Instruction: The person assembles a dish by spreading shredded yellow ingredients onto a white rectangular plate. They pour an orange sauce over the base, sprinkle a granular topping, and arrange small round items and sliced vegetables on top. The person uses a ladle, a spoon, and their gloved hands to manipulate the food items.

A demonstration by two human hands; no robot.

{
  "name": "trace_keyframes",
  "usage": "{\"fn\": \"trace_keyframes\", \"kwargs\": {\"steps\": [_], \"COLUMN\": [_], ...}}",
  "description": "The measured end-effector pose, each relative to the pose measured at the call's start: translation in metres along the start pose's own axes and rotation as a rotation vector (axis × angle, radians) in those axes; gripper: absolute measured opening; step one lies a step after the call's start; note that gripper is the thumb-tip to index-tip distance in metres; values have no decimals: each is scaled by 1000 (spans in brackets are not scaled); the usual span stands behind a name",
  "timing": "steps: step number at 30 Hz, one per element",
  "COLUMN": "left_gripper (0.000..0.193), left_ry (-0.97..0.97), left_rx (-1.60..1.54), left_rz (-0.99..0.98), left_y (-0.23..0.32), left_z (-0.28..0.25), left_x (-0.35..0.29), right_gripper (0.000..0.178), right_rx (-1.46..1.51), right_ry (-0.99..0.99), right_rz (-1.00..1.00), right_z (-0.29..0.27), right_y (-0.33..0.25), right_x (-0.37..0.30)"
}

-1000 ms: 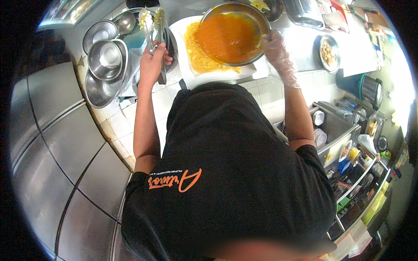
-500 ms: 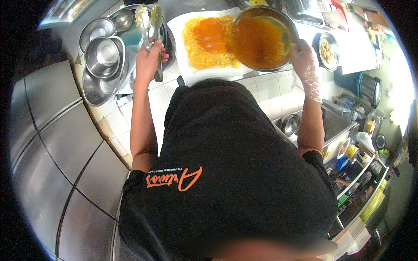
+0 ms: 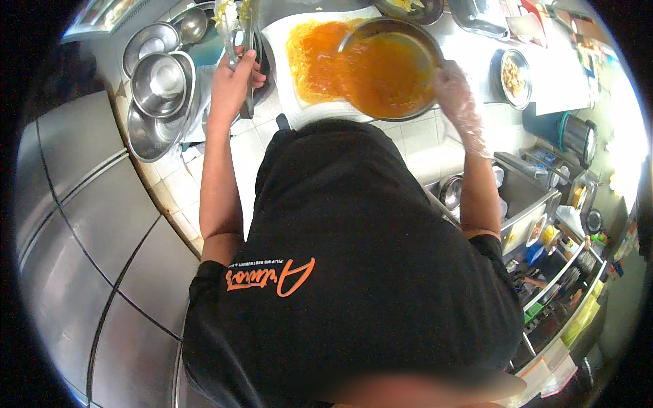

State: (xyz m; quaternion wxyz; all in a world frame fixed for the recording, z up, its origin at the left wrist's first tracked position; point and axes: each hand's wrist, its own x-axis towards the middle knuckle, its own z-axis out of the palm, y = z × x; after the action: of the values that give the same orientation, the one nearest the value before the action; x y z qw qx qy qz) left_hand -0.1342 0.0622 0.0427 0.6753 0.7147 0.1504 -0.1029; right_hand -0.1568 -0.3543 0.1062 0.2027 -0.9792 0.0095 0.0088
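Note:
My right hand, in a clear plastic glove, grips the rim of a round metal pan. Thick orange sauce coats the inside of the pan, which tilts left over a bed of yellow noodles. Sauce runs off its left edge onto the noodles. The noodles lie on a tray lined with white paper, partly hidden by the pan. My bare left hand is closed around metal tongs, pointing away from me, with pale and yellow food bits on their tips.
Several steel bowls and a strainer stand at the left. Beyond the pan sits another pan with food scraps. To the right are a bowl of brown pieces, a tall pot and a sink.
The pan in my right hand has moved left and slightly nearer, covering more of the noodles. Sauce on the noodles now joins that at the pan's edge. My left hand still holds the tongs.

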Motion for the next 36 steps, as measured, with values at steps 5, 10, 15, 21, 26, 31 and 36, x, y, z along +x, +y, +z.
{"fn": "trace_keyframes", "kwargs": {"steps": [5,10,15,21,26,31,36], "left_gripper": [55,56,56,54,53,51,52], "left_ry": [34,19,10,12,-2,13,37], "left_rx": [-18,-23,-25,-39,-26,-42,-35], "left_rz": [-19,-3,-2,-9,-3,-6,0], "left_y": [-4,-4,2,-4,0,4,4], "left_z": [-4,-1,7,5,-1,-1,-5], "left_x": [-1,3,1,0,3,3,2], "right_gripper": [24,27,24,25,31,34,35], "right_rx": [-40,-48,-6,-138,-279,-230,-245], "right_ry": [-3,-56,-96,-37,-70,48,135], "right_rz": [159,248,264,74,121,0,-2], "right_z": [-49,-65,-54,-45,-46,-49,-44], "right_y": [10,11,8,6,-1,-6,-1], "right_x": [-12,-14,-13,0,33,68,88]}}
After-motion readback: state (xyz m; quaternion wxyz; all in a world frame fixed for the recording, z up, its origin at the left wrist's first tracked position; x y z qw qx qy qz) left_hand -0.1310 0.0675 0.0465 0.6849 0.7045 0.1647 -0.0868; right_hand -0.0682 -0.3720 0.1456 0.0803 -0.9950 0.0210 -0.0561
